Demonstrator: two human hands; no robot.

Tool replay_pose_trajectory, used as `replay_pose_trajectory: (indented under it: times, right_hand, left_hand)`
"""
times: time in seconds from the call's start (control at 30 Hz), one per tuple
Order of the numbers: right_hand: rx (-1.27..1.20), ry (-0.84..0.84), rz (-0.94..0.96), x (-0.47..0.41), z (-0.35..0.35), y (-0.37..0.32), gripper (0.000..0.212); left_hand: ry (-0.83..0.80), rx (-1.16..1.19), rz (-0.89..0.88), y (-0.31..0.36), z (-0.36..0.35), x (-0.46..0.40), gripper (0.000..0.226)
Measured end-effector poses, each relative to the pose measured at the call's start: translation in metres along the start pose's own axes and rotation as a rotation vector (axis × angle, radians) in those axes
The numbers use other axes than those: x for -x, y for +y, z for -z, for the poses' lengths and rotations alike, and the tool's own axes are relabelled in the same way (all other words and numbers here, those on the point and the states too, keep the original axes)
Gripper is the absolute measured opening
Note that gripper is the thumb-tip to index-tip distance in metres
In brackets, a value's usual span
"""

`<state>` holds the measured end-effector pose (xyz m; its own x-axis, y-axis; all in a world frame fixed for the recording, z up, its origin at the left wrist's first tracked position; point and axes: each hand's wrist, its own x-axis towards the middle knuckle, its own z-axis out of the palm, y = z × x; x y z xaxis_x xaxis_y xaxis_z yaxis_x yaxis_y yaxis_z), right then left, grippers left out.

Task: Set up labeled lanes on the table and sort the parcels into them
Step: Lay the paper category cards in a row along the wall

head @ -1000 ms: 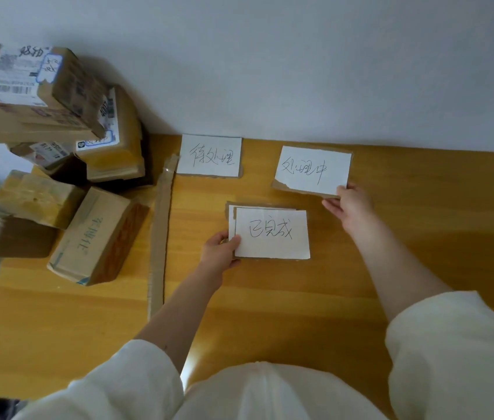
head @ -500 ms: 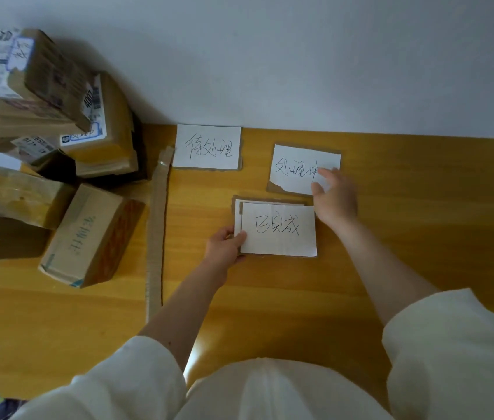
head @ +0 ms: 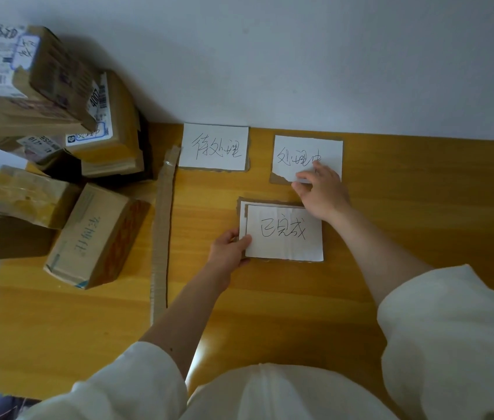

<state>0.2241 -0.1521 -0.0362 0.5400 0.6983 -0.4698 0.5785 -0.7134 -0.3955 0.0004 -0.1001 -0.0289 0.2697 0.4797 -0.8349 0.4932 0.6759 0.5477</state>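
Three handwritten label cards on cardboard backing lie on the wooden table (head: 421, 207). The first label (head: 214, 147) sits by the wall. A second label (head: 306, 153) lies to its right, and my right hand (head: 323, 192) pinches its near edge with fingertips. The third label (head: 283, 233) lies nearer to me; my left hand (head: 230, 247) grips its left edge. A long cardboard strip (head: 162, 225) runs down the table as a divider. Cardboard parcels (head: 94, 234) are piled at the left.
The parcel stack (head: 27, 86) leans against the white wall at the back left, with more boxes (head: 24, 195) beside it. Bare tabletop stretches to the right of the labels and in front of the strip.
My right hand slid from the second label's right corner to its near left edge. The left hand stays on the third label. The view shifted slightly.
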Motion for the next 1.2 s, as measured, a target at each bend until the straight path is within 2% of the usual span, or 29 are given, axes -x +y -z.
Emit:
replay_pose_trajectory:
  times: [0.53, 0.63, 0.7, 0.77, 1.07, 1.13, 1.2]
  right_hand:
    - [-0.033, 0.022, -0.022, -0.011, 0.007, 0.001, 0.046]
    - [-0.081, 0.137, 0.005, -0.002, 0.011, 0.003, 0.046]
    - [-0.206, 0.251, 0.009, 0.011, 0.017, 0.004, 0.043]
    - [-0.384, 0.288, -0.012, 0.03, 0.021, 0.007, 0.04]
    - [-0.983, 0.003, -0.322, 0.12, 0.011, 0.027, 0.051]
    - [-1.067, -0.037, -0.335, 0.133, 0.01, 0.03, 0.048]
    - [-1.142, -0.007, -0.333, 0.145, 0.01, 0.034, 0.038]
  left_hand:
    - [0.01, 0.011, 0.011, 0.003, 0.001, -0.001, 0.036]
    - [0.008, 0.023, 0.004, 0.005, 0.001, 0.002, 0.036]
    - [0.002, 0.029, -0.01, 0.007, 0.002, 0.005, 0.033]
    - [-0.007, 0.036, -0.03, 0.009, 0.002, 0.009, 0.029]
    - [-0.049, 0.065, -0.092, 0.012, -0.008, 0.034, 0.02]
    - [-0.062, 0.066, -0.106, 0.01, -0.012, 0.04, 0.017]
    - [-0.068, 0.061, -0.12, 0.007, -0.017, 0.047, 0.018]
